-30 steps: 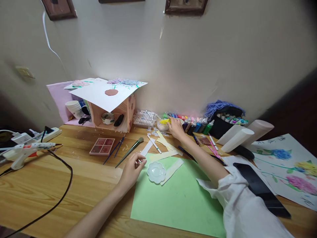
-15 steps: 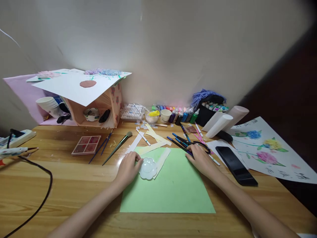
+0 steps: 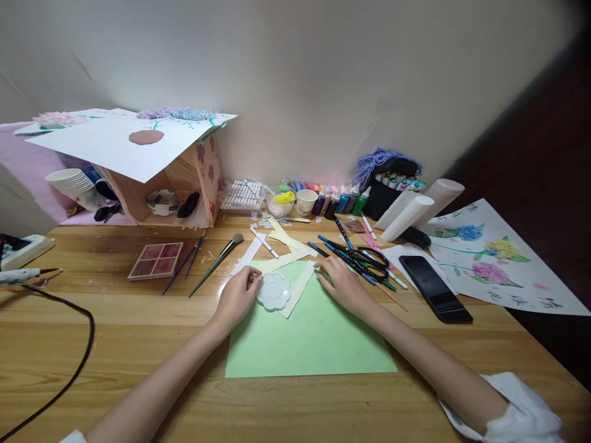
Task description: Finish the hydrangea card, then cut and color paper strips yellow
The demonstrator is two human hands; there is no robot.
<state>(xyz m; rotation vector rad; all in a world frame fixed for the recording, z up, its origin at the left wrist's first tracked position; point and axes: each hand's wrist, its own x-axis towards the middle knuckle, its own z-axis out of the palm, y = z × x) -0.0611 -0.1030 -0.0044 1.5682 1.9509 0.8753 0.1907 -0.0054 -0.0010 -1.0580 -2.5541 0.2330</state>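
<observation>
My left hand (image 3: 239, 294) pinches the left edge of a white flower-shaped paint palette (image 3: 274, 291), which lies on a sheet of green paper (image 3: 314, 344). Just right of the palette, a pale paper strip (image 3: 299, 290) slants across the green sheet. Near the strip's upper end is my right hand (image 3: 342, 284), fingers apart and holding nothing that I can see. Beyond that hand lie black scissors (image 3: 373, 263) among several pens (image 3: 329, 245). More cream paper strips (image 3: 289, 261) rest along the sheet's far edge.
At left are a makeup palette (image 3: 157, 261), thin paintbrushes (image 3: 189, 264) and a larger brush (image 3: 217, 264). A black cable (image 3: 90, 344) curves over the table. A phone (image 3: 434, 289) and a flower painting (image 3: 503, 264) lie right. Paint bottles (image 3: 344, 200) and a paper cup (image 3: 306, 202) line the wall.
My right hand has moved left, away from the scissors and pens, toward the paper strip. My left hand stays at the palette. The whole view has shifted slightly.
</observation>
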